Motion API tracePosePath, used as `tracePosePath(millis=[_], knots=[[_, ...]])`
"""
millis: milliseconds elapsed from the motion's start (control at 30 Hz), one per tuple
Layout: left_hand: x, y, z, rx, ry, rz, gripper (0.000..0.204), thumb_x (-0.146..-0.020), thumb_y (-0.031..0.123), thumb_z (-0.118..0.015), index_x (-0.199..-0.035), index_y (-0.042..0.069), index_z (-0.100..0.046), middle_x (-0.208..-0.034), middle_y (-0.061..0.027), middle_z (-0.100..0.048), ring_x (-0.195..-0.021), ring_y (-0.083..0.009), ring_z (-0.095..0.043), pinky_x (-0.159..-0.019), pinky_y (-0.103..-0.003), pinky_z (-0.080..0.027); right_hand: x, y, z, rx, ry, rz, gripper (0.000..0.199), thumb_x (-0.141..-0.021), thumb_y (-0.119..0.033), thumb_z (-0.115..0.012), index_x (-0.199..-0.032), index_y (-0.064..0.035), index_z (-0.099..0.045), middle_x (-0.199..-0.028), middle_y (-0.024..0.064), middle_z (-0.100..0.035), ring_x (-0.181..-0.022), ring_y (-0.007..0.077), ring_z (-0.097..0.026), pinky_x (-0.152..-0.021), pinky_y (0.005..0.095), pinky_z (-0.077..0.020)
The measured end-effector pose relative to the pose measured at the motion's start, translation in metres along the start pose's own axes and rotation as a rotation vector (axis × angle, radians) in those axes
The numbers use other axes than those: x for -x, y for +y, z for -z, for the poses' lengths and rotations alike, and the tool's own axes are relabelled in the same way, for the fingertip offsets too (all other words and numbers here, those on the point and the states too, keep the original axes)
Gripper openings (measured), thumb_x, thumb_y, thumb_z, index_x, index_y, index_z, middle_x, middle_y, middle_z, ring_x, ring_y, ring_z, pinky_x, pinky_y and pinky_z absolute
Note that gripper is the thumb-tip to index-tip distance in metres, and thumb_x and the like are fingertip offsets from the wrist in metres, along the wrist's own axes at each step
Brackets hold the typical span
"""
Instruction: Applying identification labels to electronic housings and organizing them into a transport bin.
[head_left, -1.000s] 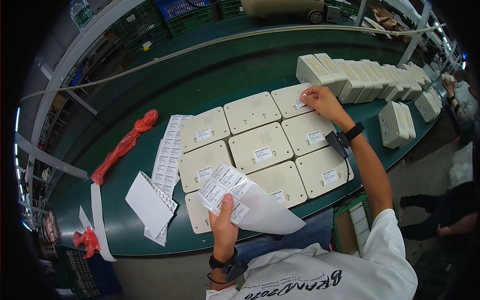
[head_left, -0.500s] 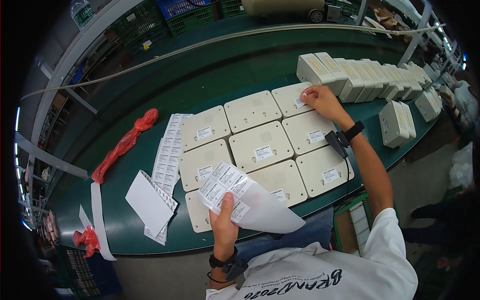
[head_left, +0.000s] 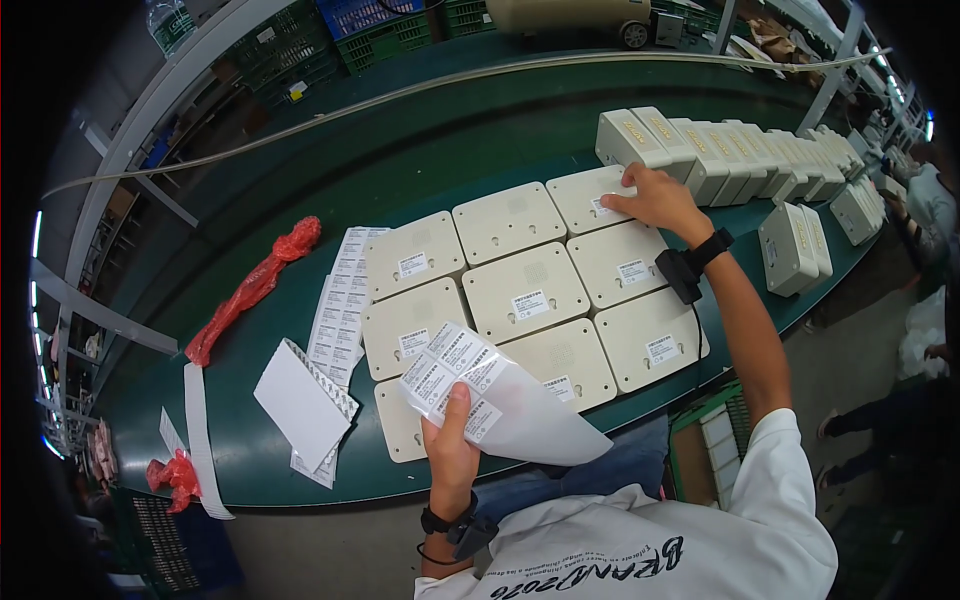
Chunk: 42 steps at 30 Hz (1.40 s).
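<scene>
Nearby, green table (head_left: 245, 470); crates (head_left: 375, 42) beyond; left hand (head_left: 452, 445) pinching label sheet (head_left: 510, 395), right hand (head_left: 662, 202) half-open, thumb on sticker (head_left: 599, 206).

A panel (head_left: 575, 210) lies under the right hand (head_left: 662, 202), with housings (head_left: 705, 160) beyond and right of it; label sheets (head_left: 338, 325) lie on the table (head_left: 240, 425), left of the left hand (head_left: 452, 445).

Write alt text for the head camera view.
The right hand touches a white label on the far-right cream plastic housing of nine laid flat on a green table; the left hand holds a label sheet. More label sheets and crumpled red plastic lie further left.
</scene>
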<state>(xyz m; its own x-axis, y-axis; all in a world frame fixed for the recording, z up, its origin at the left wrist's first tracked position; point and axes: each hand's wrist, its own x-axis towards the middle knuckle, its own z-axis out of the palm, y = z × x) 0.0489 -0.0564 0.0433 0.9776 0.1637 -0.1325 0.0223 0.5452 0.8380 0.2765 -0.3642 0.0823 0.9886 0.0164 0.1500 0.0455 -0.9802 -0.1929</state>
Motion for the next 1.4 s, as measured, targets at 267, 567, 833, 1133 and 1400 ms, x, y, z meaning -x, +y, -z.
tracePosePath(millis=[267, 567, 833, 1133, 1400], knots=[[-0.002, -0.003, -0.001, 0.023, -0.028, 0.001, 0.047, -0.1, 0.014, -0.055, -0.142, -0.001, -0.039, -0.129, -0.011, -0.057, -0.115, -0.0183, -0.058, -0.097, -0.031, -0.048, -0.009, 0.028, -0.028, -0.247, 0.069, 0.029, 0.047, -0.091, -0.051, -0.06, -0.102, -0.0055, -0.061, -0.093, 0.0191, -0.069, -0.092, 0.0355, -0.067, -0.082, 0.044, -0.0518], [0.002, 0.008, -0.011, 0.03, -0.074, 0.028, 0.045, -0.1, 0.014, -0.054, -0.14, -0.001, -0.042, -0.127, -0.0113, -0.059, -0.113, -0.0191, -0.06, -0.096, -0.032, -0.048, 0.008, 0.021, -0.014, -0.116, 0.12, 0.062, 0.032, -0.092, -0.034, -0.063, -0.095, -0.0021, -0.063, -0.086, 0.0189, -0.069, -0.082, 0.0357, -0.067, -0.074, 0.044, -0.0517], [0.016, 0.014, -0.016, -0.003, -0.149, 0.052, 0.037, -0.101, 0.017, -0.055, -0.133, -0.001, -0.052, -0.124, -0.0087, -0.061, -0.111, -0.0139, -0.058, -0.093, -0.028, -0.047, 0.166, -0.115, 0.059, -0.836, -0.023, 0.724, 0.014, -0.082, -0.006, -0.073, -0.094, -0.0011, -0.07, -0.082, 0.0089, -0.065, -0.068, 0.0195, -0.057, -0.056, 0.029, -0.0446], [0.02, 0.008, -0.023, -0.221, -0.187, -0.14, 0.037, -0.105, 0.023, -0.048, -0.13, -0.004, -0.052, -0.119, -0.0073, -0.061, -0.107, -0.0112, -0.055, -0.091, -0.027, -0.045, 0.196, -0.139, 0.03, -0.506, 0.244, 0.826, 0.028, -0.07, -0.003, -0.082, -0.095, -0.0027, -0.07, -0.082, 0.0069, -0.063, -0.068, 0.0232, -0.057, -0.054, 0.0306, -0.0449], [0.014, 0.008, -0.006, -0.211, -0.077, -0.142, 0.041, -0.107, 0.023, -0.04, -0.136, -0.006, -0.044, -0.128, -0.0107, -0.055, -0.115, -0.0143, -0.051, -0.098, -0.028, -0.041, 0.207, -0.16, 0.02, -0.399, 0.247, 0.935, 0.023, -0.072, -0.005, -0.08, -0.091, -0.0035, -0.067, -0.079, 0.0061, -0.061, -0.066, 0.0214, -0.057, -0.055, 0.0313, -0.0454]])
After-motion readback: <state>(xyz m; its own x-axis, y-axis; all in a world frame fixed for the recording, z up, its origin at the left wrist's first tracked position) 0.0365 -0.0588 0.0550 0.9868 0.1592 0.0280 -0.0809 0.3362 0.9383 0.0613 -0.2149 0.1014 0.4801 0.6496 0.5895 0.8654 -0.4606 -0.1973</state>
